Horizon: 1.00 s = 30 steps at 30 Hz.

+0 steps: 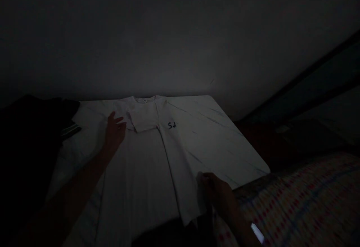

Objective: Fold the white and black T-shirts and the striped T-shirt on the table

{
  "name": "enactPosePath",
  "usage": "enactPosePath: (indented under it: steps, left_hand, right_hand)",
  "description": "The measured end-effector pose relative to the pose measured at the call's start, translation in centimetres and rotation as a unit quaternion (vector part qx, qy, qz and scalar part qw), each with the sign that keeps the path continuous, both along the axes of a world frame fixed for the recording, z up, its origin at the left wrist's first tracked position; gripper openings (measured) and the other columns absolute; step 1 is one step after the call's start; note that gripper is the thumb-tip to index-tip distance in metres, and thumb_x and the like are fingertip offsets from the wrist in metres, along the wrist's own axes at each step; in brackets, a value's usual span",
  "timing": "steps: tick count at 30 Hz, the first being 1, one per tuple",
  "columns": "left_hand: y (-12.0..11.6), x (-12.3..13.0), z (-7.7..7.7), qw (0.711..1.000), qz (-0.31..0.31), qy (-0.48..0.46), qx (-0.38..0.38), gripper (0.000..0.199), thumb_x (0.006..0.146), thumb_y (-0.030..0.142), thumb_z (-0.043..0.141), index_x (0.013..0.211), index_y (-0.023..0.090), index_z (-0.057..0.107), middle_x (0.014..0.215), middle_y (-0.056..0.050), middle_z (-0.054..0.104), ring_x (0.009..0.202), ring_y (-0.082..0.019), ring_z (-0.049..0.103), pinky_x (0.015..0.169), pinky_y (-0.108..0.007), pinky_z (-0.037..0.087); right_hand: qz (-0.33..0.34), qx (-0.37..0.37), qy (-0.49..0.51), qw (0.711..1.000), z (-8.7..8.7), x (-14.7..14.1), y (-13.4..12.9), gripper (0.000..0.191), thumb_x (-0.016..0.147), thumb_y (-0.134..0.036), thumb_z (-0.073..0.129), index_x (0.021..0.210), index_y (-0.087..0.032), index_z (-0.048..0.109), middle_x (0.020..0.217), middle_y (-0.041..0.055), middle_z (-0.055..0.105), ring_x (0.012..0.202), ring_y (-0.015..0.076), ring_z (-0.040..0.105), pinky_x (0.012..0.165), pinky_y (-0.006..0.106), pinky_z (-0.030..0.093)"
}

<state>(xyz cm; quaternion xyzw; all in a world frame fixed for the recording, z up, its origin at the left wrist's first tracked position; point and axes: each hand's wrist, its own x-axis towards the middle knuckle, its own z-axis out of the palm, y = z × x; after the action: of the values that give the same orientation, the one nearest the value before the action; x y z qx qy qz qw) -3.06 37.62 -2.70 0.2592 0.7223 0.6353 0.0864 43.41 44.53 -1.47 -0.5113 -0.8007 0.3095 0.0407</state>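
Note:
A pale T-shirt (146,164) lies on the marble-patterned table, its collar towards the wall and its lower end towards me. One long side is folded inward over the body, and a dark mark shows on the right-hand part. Over the shirt's left shoulder area is my left hand (114,128), fingers apart and holding nothing; whether it touches the cloth is hard to tell. At the lower right, my right hand (215,187) is closed on the T-shirt's edge, with cloth between thumb and fingers. Dim light hides finer detail.
The white table (208,127) has a rounded corner and stands against a grey wall (180,33). Dark clothing (33,134) with a striped trim is heaped at the left. A patterned cloth (303,198) covers something at the lower right.

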Motion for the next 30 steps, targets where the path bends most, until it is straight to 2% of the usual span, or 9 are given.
enactPosePath:
  steps: [2,6,10,13,16,20,24,26,30]
  left_hand:
    - [-3.9,1.9,0.2,0.988,-0.064,0.096,-0.105,0.061,0.077,0.03,0.067,0.136,0.024,0.051,0.121,-0.011,0.068,0.093,-0.023,0.071,0.085,-0.04,0.059]
    - [-13.6,7.9,-0.6,0.918,-0.143,0.277,-0.244,0.038,0.088,0.043,0.056,0.122,0.029,0.065,0.126,-0.007,0.069,0.119,-0.031,0.064,0.107,-0.051,0.048]
    - [-22.5,13.7,-2.9,0.856,-0.195,0.387,-0.283,0.038,0.093,0.045,0.051,0.127,0.034,0.064,0.135,-0.004,0.067,0.128,-0.029,0.059,0.11,-0.047,0.045]
    - [-26.4,16.4,-4.8,0.799,-0.237,0.475,-0.284,0.057,0.088,0.051,0.058,0.141,0.03,0.056,0.147,-0.008,0.058,0.134,-0.031,0.054,0.119,-0.048,0.033]
    - [-27.8,17.5,-6.1,0.763,-0.238,0.53,-0.282,0.063,0.089,0.049,0.057,0.146,0.024,0.053,0.15,-0.013,0.054,0.139,-0.032,0.049,0.125,-0.051,0.015]
    - [-27.6,18.2,-6.8,0.792,-0.204,0.517,-0.251,0.048,0.098,0.031,0.04,0.142,0.026,0.058,0.141,-0.009,0.063,0.147,-0.024,0.04,0.127,-0.048,0.012]
    - [-27.2,18.6,-6.6,0.802,-0.195,0.527,-0.203,0.048,0.1,0.022,0.035,0.142,0.024,0.057,0.133,-0.007,0.069,0.152,-0.018,0.028,0.128,-0.043,0.014]
    - [-27.3,18.5,-6.5,0.784,-0.191,0.552,-0.209,0.047,0.099,0.019,0.037,0.142,0.023,0.057,0.134,-0.007,0.069,0.152,-0.019,0.028,0.128,-0.044,0.014]
    - [-28.0,17.9,-6.3,0.729,-0.207,0.61,-0.232,0.048,0.099,0.015,0.037,0.141,0.021,0.057,0.14,-0.006,0.064,0.15,-0.022,0.033,0.128,-0.048,0.016]
  right_hand:
    - [-0.028,-0.007,0.007,1.0,0.1,1.3,-2.0,0.042,0.098,-0.049,0.04,0.113,-0.021,0.069,0.095,0.0097,0.078,0.084,0.0231,0.074,0.068,0.029,0.05]
    - [-0.045,0.001,0.003,0.999,0.3,1.8,-3.4,0.04,0.098,-0.049,0.044,0.11,-0.02,0.069,0.091,0.0086,0.077,0.081,0.0223,0.073,0.067,0.029,0.049]
    - [-0.016,0.03,-0.075,0.997,0.5,0.9,-3.3,0.033,0.094,-0.051,0.055,0.093,-0.021,0.069,0.085,0.0074,0.075,0.075,0.0213,0.069,0.063,0.029,0.043]
    - [0.013,0.043,-0.108,0.993,0.5,0.4,-3.4,0.032,0.095,-0.048,0.056,0.081,-0.021,0.067,0.082,0.0075,0.072,0.073,0.0202,0.067,0.063,0.029,0.039]
    - [0.024,0.05,-0.087,0.995,0.4,0.1,-3.6,0.031,0.098,-0.041,0.049,0.082,-0.02,0.066,0.087,0.0082,0.072,0.077,0.0194,0.068,0.065,0.028,0.04]
    - [0.01,0.042,-0.099,0.994,0.5,-0.2,-4.0,0.028,0.098,-0.043,0.047,0.094,-0.021,0.064,0.086,0.0066,0.072,0.075,0.0199,0.068,0.063,0.028,0.037]
    - [0.02,0.03,-0.096,0.995,0.5,-0.5,-4.4,0.033,0.095,-0.05,0.047,0.085,-0.022,0.062,0.086,0.0069,0.071,0.076,0.0214,0.067,0.064,0.029,0.038]
    - [0.011,0.014,-0.056,0.998,0.5,-0.5,-4.6,0.035,0.094,-0.052,0.045,0.082,-0.023,0.061,0.086,0.0069,0.071,0.076,0.0216,0.067,0.065,0.03,0.041]
    - [-0.016,-0.038,0.017,0.999,0.3,-0.2,-4.8,0.038,0.091,-0.061,0.046,0.079,-0.025,0.055,0.069,0.0021,0.067,0.064,0.0204,0.064,0.059,0.03,0.043]
